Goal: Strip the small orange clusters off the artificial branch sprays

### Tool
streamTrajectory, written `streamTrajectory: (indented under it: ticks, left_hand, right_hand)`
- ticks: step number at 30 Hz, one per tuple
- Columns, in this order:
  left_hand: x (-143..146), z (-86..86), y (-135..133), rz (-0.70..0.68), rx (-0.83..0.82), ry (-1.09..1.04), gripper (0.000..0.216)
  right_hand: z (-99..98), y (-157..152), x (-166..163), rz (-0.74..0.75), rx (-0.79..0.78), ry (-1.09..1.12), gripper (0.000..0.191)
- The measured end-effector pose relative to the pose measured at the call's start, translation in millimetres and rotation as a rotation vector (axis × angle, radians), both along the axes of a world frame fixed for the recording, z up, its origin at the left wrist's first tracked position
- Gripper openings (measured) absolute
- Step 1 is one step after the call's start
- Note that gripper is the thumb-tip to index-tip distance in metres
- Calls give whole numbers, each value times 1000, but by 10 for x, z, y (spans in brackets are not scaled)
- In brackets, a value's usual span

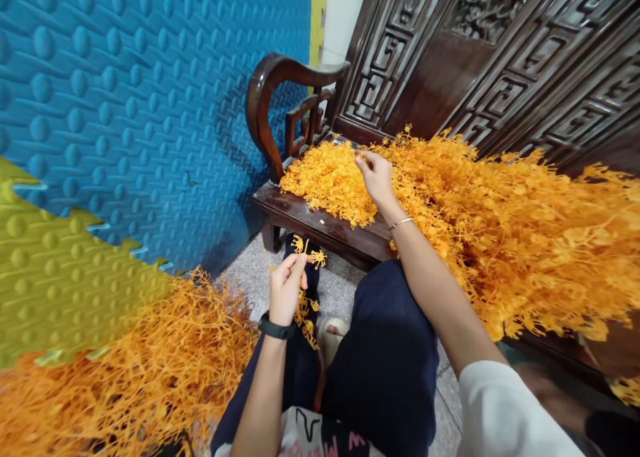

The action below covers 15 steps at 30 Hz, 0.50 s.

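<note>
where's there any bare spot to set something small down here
Bare strip: the bench seat, between its front edge and the loose orange blossoms. Also bare: grey floor in front of the bench, between the person's legs. Crowded: the seat farther right, under the big orange heap, and the floor at left, under tangled orange stems.

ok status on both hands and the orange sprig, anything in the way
Left hand pinching orange sprig. Right hand at orange pile, grip unclear. Bench edge between them.
</note>
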<state>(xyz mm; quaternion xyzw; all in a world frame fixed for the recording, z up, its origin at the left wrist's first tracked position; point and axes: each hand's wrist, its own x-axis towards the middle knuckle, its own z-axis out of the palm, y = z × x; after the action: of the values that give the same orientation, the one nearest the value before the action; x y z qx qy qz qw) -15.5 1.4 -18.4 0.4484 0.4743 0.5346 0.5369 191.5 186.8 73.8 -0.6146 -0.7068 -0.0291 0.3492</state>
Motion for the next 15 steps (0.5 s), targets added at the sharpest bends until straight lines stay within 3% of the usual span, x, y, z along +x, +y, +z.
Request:
streamTrajectory:
  ticks: [4, 8, 15]
  left_hand:
    - [51, -27, 59, -32, -17, 6, 28]
    - [80, -33, 76, -42, -36, 10, 27]
    - [102, -6, 84, -54, -59, 44, 18]
  right_hand:
    - [-213, 272, 140, -102, 28, -119, 53]
    - [-346, 374, 186, -121, -50, -144, 65]
    - [-251, 230, 108, -120, 40, -231, 50]
